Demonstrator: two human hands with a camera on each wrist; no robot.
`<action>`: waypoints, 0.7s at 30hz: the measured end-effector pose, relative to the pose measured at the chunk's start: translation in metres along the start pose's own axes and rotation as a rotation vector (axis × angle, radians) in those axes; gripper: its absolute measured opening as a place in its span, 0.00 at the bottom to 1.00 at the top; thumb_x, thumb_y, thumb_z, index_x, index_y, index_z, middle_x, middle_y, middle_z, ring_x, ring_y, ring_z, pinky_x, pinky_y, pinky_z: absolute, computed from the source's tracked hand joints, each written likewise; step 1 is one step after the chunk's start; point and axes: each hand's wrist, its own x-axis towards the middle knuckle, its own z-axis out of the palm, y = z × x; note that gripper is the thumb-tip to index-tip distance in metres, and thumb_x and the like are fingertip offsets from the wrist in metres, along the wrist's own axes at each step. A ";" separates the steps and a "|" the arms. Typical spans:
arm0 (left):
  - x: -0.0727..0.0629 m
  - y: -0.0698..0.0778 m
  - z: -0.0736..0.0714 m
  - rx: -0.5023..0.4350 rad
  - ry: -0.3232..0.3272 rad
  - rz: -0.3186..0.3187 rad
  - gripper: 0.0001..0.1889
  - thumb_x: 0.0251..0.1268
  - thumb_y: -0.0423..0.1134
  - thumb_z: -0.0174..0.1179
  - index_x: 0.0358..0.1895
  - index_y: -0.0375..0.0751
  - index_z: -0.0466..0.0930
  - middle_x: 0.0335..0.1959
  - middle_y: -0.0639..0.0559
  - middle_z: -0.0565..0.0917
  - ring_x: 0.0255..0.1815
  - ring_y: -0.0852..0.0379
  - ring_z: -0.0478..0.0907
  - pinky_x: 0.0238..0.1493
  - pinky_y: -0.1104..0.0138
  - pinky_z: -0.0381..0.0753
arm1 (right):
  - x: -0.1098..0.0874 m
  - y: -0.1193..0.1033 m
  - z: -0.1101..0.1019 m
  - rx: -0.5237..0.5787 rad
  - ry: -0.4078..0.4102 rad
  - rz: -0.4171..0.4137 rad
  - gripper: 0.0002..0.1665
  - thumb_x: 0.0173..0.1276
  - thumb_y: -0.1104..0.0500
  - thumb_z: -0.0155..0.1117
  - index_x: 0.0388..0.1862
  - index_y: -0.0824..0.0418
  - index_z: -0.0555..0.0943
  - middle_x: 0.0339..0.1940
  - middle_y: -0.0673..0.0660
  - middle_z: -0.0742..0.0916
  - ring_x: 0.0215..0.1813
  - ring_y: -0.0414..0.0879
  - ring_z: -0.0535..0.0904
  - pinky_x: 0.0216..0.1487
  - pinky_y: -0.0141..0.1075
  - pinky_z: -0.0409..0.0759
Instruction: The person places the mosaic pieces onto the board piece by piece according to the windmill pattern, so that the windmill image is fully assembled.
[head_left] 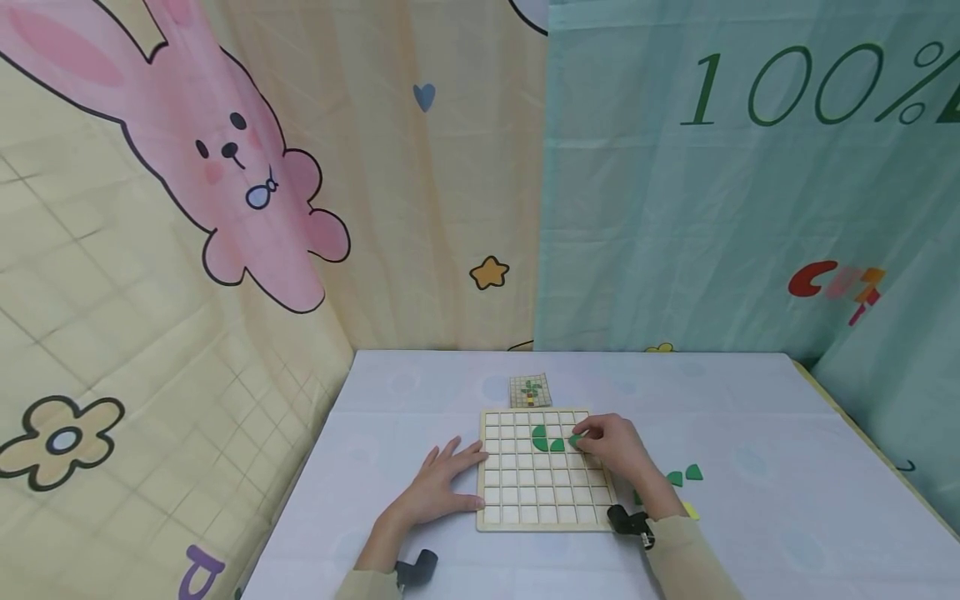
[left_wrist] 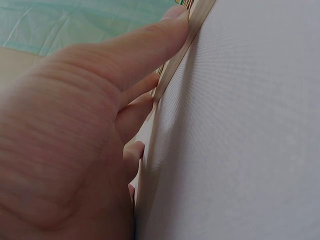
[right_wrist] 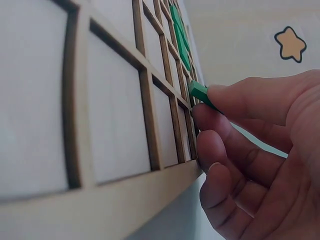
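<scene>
My right hand [head_left: 618,442] pinches a green piece [head_left: 574,440] over the grid board [head_left: 543,527], toward its far right corner; my left hand [head_left: 438,483], fingers apart, touches its left edge. Placement appears underway; next calls for careful alignment.

text: "100%" [head_left: 819,92] | on: teal curtain [head_left: 637,208] | right edge: (green character [head_left: 951,110], cut off)

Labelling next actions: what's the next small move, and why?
I'd probably seat the held green piece in the gridded board and let go: the right hand pinches it over the board, three other green pieces already lie there, and the left hand touches the board's left edge, likely steadying it.
</scene>
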 end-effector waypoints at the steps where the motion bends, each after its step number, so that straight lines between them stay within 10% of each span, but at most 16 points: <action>1: 0.000 0.000 0.000 0.000 0.000 0.000 0.44 0.50 0.66 0.70 0.73 0.58 0.71 0.78 0.58 0.62 0.82 0.44 0.43 0.77 0.42 0.33 | 0.000 0.000 0.000 0.000 0.000 0.001 0.07 0.65 0.63 0.71 0.41 0.57 0.89 0.27 0.48 0.85 0.31 0.43 0.78 0.33 0.39 0.78; 21: 0.002 -0.004 0.002 0.012 0.000 0.008 0.45 0.49 0.68 0.69 0.73 0.58 0.71 0.78 0.58 0.62 0.82 0.43 0.43 0.77 0.41 0.33 | -0.004 -0.006 0.004 -0.006 -0.003 0.016 0.04 0.65 0.62 0.72 0.37 0.55 0.88 0.25 0.48 0.83 0.27 0.45 0.77 0.28 0.39 0.76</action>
